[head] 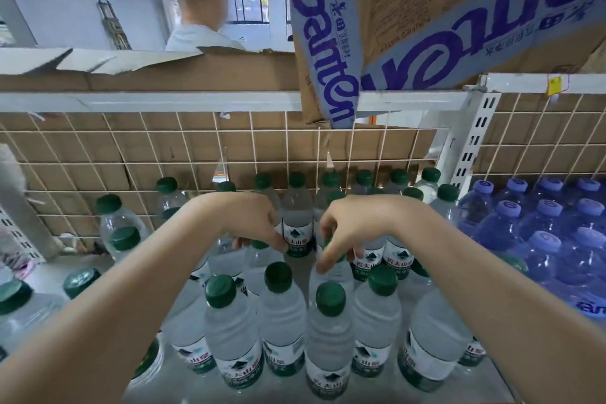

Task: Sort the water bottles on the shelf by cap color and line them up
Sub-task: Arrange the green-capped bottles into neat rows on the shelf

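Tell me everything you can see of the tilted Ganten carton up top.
The Ganten carton is brown corrugated cardboard with pale blue bands and large purple lettering, here upside down. It is closed, tilted, resting on the white shelf rail, one corner hanging below the rail in front of the wire grid. No hand touches it.

Left hand (254, 218) reaches in over the green-capped bottles (278, 315), fingers curled down onto the top of one bottle (259, 256) directly beneath it. Right hand (349, 228) is just beside the left, fingertips pinching the green cap (329, 244) of a second bottle below it. More green-capped bottles stand beyond both hands against the wire grid (131, 154). Purple-capped bottles (544, 226) are grouped right of the right hand. Cardboard box (426, 10) sits above, over the hands.
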`<action>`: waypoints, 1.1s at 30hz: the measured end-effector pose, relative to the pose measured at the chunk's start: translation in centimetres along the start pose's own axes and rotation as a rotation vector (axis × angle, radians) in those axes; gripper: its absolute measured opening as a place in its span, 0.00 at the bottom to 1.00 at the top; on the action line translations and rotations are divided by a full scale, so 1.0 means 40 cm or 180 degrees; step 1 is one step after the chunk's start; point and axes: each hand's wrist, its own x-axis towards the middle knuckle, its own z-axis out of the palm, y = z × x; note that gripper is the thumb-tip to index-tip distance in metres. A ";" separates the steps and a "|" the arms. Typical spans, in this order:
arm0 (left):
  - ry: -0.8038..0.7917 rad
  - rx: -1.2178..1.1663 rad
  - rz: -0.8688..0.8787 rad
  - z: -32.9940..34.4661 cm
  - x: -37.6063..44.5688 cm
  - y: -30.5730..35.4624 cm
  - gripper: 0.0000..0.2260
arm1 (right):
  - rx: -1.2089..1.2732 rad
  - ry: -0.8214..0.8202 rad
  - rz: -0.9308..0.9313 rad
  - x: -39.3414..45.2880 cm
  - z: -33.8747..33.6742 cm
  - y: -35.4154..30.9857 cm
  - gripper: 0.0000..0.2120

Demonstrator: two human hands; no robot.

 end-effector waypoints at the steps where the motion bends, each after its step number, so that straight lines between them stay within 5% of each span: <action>1: -0.0053 -0.0035 -0.0007 0.003 0.001 -0.003 0.21 | 0.0042 -0.0029 0.0026 0.000 0.002 -0.001 0.23; 6: 0.0020 -0.0126 -0.0011 0.007 -0.004 0.002 0.21 | 0.0035 0.0027 0.0066 0.005 0.011 -0.001 0.23; 12: 0.0986 0.0344 -0.0323 -0.034 -0.003 -0.047 0.12 | -0.0104 0.0648 -0.0213 0.021 -0.006 -0.033 0.20; 18: 0.0386 0.0336 -0.0647 0.002 -0.001 -0.086 0.13 | -0.0133 0.0495 -0.0679 0.092 0.030 -0.128 0.26; 26: 0.0843 -0.0055 -0.0151 0.012 0.012 -0.096 0.09 | -0.0219 0.0757 -0.0539 0.139 0.015 -0.099 0.12; 33: 0.0998 -0.0164 0.0143 -0.019 0.067 -0.059 0.08 | -0.0472 0.1435 -0.0065 0.140 -0.044 -0.051 0.11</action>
